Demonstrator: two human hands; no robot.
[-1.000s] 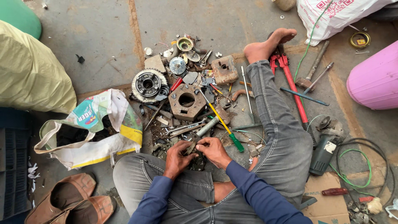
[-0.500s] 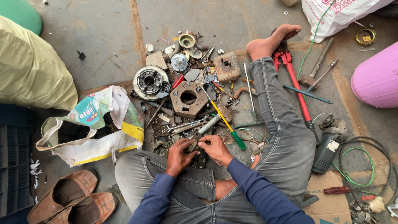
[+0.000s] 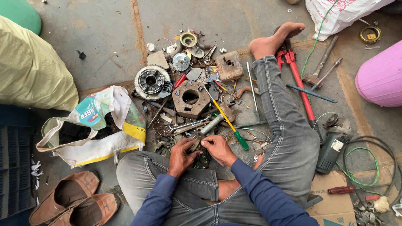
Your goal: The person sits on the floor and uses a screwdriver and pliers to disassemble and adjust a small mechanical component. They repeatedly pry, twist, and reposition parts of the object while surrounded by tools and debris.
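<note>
Both hands pinch a small dull metal part (image 3: 195, 144) over the scrap pile.
Left hand (image 3: 181, 154) steadies it; right hand (image 3: 218, 149) grips its end, kept close for control.

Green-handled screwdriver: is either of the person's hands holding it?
No. The green-handled screwdriver lies on the floor to the right of both hands, which meet on a small metal part.

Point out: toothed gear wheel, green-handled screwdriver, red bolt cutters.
toothed gear wheel (image 3: 151, 80): head view, on its dark central hub.
green-handled screwdriver (image 3: 241, 140): head view, on the green handle, beside the right hand.
red bolt cutters (image 3: 300, 90): head view, on the red handle along the outstretched leg.
</note>
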